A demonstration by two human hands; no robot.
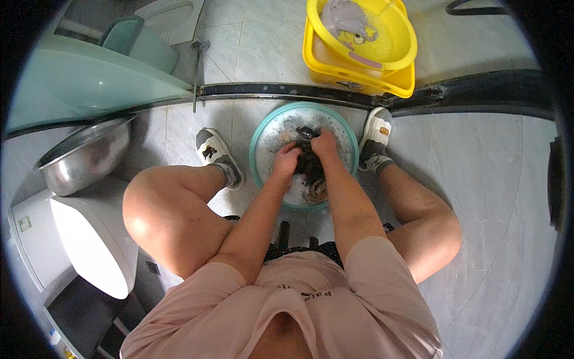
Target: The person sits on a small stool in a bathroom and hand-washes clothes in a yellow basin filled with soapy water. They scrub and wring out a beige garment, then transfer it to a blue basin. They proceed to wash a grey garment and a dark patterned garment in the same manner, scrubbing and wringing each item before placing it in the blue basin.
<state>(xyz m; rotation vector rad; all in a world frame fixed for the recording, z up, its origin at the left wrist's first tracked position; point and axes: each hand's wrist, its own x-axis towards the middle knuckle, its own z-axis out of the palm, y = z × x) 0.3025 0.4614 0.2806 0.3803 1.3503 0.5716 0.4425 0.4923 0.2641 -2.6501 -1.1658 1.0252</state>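
Between my feet stands a round basin with a teal rim (254, 155), filled with foamy, sudsy water (271, 168). A dark wet cloth (309, 162) lies bunched in the middle of the suds. My right hand (324, 142) is closed on its upper part, where a shiny black fold stands out of the foam. On the cloth's left edge, my left hand (287, 159) grips with curled fingers, partly in suds. A brownish piece of fabric (317, 190) shows at the basin's near side; whether it belongs to the same cloth I cannot tell.
Beyond a dark door track (278, 91), a yellow basin (394, 36) holding a greyish cloth (343, 18) in water rests on a yellow tub (323, 67). At left are a steel bowl (85, 157), a white lidded bin (92, 242) and a glass panel (89, 80).
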